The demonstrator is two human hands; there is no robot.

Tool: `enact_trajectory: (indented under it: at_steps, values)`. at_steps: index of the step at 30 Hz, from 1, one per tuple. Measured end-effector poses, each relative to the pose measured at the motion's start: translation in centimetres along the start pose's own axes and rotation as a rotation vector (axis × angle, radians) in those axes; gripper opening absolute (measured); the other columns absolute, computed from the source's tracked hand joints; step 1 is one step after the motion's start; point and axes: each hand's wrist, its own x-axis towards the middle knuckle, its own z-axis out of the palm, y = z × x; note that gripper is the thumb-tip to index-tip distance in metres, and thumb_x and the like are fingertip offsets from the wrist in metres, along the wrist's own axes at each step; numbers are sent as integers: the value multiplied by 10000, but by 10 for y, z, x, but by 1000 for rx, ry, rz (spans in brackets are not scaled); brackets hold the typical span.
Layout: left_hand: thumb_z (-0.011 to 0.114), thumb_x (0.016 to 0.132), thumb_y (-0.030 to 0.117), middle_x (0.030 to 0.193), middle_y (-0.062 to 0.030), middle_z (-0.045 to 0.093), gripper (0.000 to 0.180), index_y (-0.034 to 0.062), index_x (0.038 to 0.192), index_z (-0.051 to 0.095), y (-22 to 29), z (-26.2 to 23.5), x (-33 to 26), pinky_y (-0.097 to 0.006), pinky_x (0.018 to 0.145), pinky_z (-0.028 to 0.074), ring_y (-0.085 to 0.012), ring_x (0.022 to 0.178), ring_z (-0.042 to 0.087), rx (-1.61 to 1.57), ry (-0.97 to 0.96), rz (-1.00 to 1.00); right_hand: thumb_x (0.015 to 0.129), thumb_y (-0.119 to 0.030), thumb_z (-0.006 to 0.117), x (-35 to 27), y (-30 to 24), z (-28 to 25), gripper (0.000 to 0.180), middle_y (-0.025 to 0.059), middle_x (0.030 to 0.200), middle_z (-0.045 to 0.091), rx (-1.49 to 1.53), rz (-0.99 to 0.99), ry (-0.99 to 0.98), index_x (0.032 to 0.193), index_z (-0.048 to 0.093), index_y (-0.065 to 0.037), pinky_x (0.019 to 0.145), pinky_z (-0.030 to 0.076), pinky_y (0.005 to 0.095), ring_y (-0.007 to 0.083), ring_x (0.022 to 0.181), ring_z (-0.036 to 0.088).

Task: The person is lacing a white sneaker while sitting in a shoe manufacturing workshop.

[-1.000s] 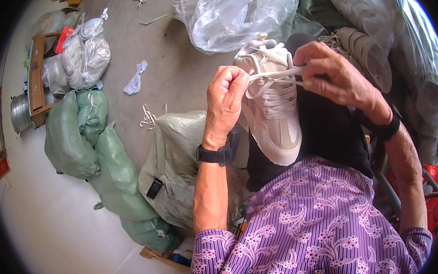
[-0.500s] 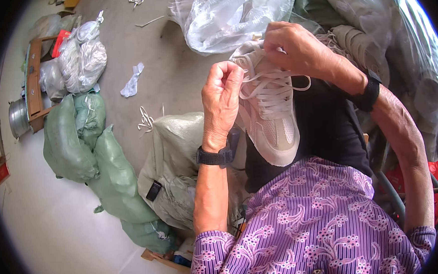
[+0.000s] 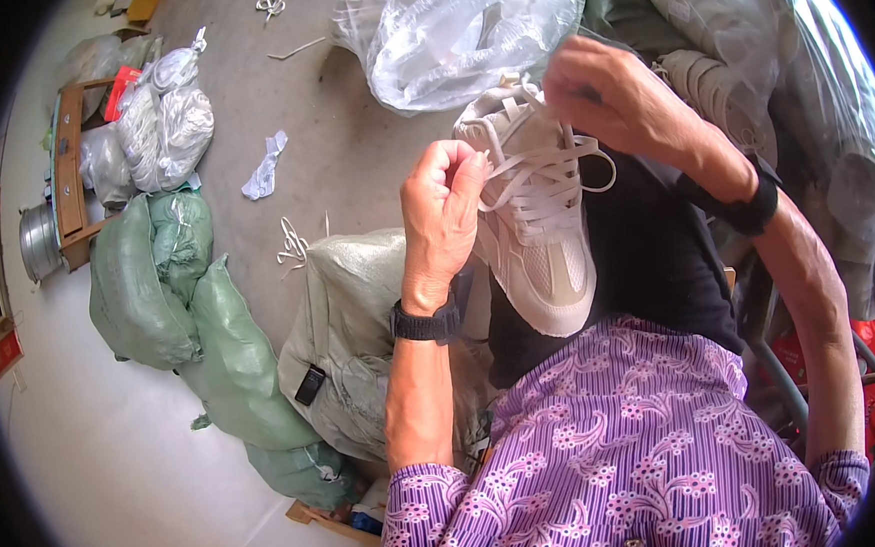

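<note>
A pale off-white sneaker point(image 3: 549, 267) rests on my black-clad lap, toe toward me. Its flat white shoelace point(image 3: 542, 182) crosses over the tongue, and one loop stands out on the right side. At the shoe's left edge my left hand point(image 3: 439, 208) is closed, thumb and forefinger pinching the lace near the upper eyelets. Up by the shoe's collar, on the right, is my right hand point(image 3: 602, 93), its fingers curled and smeared by motion. Whether it holds a lace end cannot be made out.
A clear plastic bag point(image 3: 463, 36) lies beyond the shoe. More bagged shoes point(image 3: 707, 87) are piled at the right. Green woven sacks point(image 3: 226, 337) line the left, beside a pale sack point(image 3: 349, 299) with a small black device point(image 3: 310, 385). Loose laces point(image 3: 292, 244) lie on the floor.
My right hand has lifted slightly up and to the right, away from the shoe's collar, uncovering more of the upper laces. My left hand keeps its pinch, slightly lower.
</note>
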Motion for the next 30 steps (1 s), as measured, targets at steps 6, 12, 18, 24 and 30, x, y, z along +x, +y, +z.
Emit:
enact_trajectory:
  at_steps: [6, 12, 18, 24, 30]
  values:
    - [552, 925, 171, 764, 32, 517, 134, 45, 881, 553, -5, -4, -10, -199, 641, 377, -52, 684, 447, -202, 38, -17, 754, -120, 683, -27, -2, 4, 123, 82, 890, 577, -104, -115, -105, 805, 603, -42, 835, 428, 398, 277, 914, 550]
    - [567, 918, 189, 767, 33, 519, 142, 53, 881, 555, -5, -1, -13, -198, 642, 380, -53, 686, 454, -254, 61, -27, 734, -136, 671, -37, 3, 7, 111, 58, 839, 559, -137, -100, -65, 701, 598, -59, 835, 399, 375, 249, 871, 531]
    - [574, 949, 199, 781, 39, 519, 161, 46, 900, 561, -1, 8, -9, -199, 636, 384, -41, 694, 440, -148, 85, 9, 693, -121, 616, -39, -6, 10, 131, 64, 763, 550, -261, -121, -36, 608, 546, -51, 787, 399, 373, 250, 792, 518]
    - [597, 947, 209, 798, 34, 531, 188, 29, 908, 562, -2, 15, -5, -208, 651, 412, -49, 720, 458, -97, 83, 26, 655, -100, 589, -42, -4, 9, 133, 66, 713, 538, -305, -132, -21, 557, 517, -45, 755, 397, 379, 255, 761, 517]
    - [572, 949, 358, 807, 31, 546, 304, 55, 972, 589, -12, -1, -5, -215, 608, 436, -50, 667, 496, -147, 206, -60, 775, -120, 606, -34, -9, 2, 97, 89, 802, 542, -220, -177, -38, 744, 587, -30, 739, 426, 374, 271, 773, 546]
